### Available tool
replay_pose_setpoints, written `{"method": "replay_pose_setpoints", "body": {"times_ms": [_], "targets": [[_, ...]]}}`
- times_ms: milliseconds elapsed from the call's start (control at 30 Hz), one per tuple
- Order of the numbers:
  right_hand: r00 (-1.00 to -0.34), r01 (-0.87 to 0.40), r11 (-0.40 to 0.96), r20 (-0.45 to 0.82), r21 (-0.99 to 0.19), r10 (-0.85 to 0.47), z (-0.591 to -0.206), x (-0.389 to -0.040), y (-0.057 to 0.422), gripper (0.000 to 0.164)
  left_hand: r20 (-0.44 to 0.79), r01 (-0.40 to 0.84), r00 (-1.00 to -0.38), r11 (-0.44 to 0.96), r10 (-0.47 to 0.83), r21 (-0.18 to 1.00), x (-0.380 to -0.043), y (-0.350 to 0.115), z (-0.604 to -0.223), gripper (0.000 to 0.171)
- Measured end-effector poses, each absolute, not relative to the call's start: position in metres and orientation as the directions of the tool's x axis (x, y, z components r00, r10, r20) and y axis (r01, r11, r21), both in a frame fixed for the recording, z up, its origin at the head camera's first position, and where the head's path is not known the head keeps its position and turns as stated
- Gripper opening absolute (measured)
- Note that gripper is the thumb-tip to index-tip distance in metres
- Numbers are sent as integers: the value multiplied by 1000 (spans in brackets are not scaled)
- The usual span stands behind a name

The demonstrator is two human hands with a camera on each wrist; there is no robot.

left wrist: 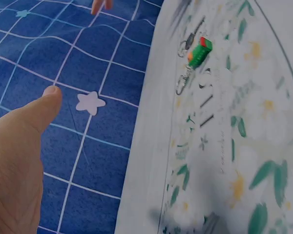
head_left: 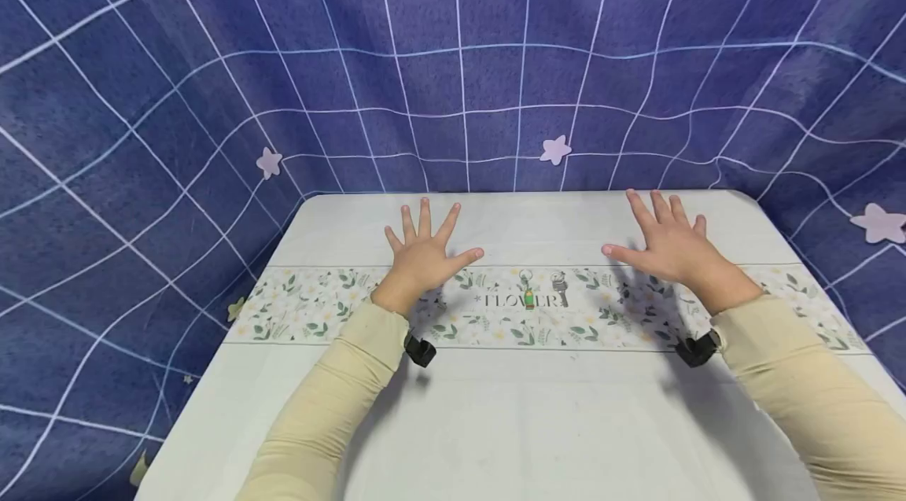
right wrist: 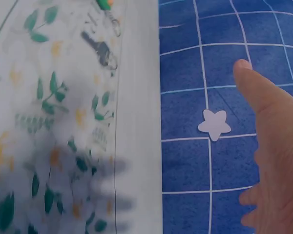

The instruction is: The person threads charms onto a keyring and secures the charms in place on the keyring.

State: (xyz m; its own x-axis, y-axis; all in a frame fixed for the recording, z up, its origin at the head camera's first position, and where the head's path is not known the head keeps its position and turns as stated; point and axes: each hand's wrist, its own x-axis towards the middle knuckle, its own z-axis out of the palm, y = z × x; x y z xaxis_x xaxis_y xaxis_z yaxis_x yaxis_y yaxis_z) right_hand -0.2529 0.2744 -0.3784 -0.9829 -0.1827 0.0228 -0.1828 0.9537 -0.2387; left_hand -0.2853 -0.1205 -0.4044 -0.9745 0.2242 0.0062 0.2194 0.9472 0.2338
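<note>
On the table's flowered band lies a small green and orange keychain charm with a metal ring. Just right of it is a key on a ring. My left hand is spread over the table to the left of both, fingers straight and holding nothing. To their right, my right hand is raised with its fingers spread, likewise holding nothing. The left wrist view shows the charm beyond my thumb. In the right wrist view the key lies left of my thumb, and the charm is cut off at the top.
A white table cover with a printed flower band spans the table. Behind and at both sides hangs a blue curtain with a grid and stars. Each wrist carries a small black device, and the arms cast shadows on the cover.
</note>
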Motion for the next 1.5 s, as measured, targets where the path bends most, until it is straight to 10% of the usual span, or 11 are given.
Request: {"method": "replay_pose_setpoints", "body": {"times_ms": [1100,1500], "targets": [[-938,-344,779,231,-525,-258,-491,-283,214,57,23,330,-937,864,348,380,-301,-26,-480,70],[-926,-365,798,274,-480,-259,-496,-278,208,16,115,384,-922,836,369,392,-300,-22,-493,30]]}}
